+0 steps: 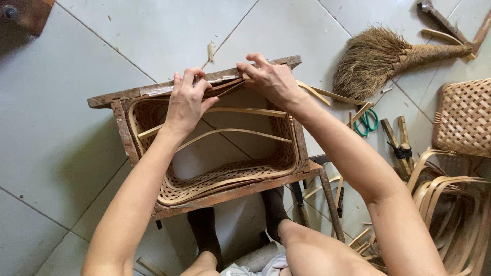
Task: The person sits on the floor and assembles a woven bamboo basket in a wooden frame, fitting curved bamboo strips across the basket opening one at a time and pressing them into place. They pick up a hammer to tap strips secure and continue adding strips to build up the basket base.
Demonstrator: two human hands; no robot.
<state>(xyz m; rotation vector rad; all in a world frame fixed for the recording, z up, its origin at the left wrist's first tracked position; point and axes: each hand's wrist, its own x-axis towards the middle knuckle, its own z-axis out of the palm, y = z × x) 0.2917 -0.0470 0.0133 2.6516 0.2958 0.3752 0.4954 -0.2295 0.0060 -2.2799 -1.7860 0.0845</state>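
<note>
- Wooden frame [125,134]: a worn rectangular mould resting on the tiled floor [56,133]; a woven bamboo basket [225,176] sits inside it, mouth upward, filling it from the left edge to the right edge.
- Basket body: the walls and the near lower weave look complete; the base centre appears open, with floor visible through it. Two bamboo cross-strips [240,133] span the interior as braces.
- Left hand [186,99]: at the far edge of the frame, fingers curled and closed over the bamboo rim strip [227,84].
- Right hand [271,76]: just beside it, fingertips pinching the same strip against the far edge.
- Judgement: rim fitting is under way along the far side; binding appears still to be done.
- Right of the frame: loose bamboo strips [450,204], green-handled scissors [367,122], a hand broom [378,59], and a finished woven basket [463,117] at the right margin.
</note>
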